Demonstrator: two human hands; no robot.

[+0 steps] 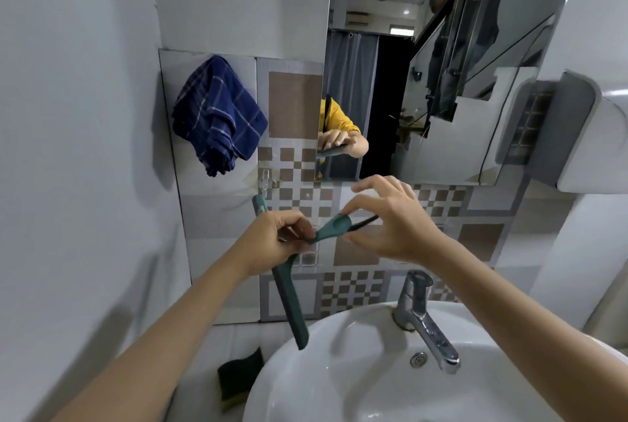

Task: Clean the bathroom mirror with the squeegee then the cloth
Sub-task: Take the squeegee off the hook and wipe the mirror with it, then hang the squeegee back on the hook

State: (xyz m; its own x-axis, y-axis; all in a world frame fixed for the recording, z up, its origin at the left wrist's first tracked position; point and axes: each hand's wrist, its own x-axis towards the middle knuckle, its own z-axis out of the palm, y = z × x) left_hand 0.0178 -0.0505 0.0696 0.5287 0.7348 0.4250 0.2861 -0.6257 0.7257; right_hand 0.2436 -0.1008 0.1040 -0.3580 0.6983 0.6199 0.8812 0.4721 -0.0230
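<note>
Two hands at frame centre, above the sink [339,353]. Left hand [275,241] curled around teal squeegee [289,302], blade hanging down. Right hand [390,221] half open, fingertips apparently pinching its handle end. Blue cloth [217,115] hangs upper left, beside mirror [424,81].

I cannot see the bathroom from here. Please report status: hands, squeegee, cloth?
Left hand grips squeegee at its neck; right hand pinches the handle end. Blade off the mirror. Blue cloth hangs on the wall, untouched. Nothing blocking.
</note>
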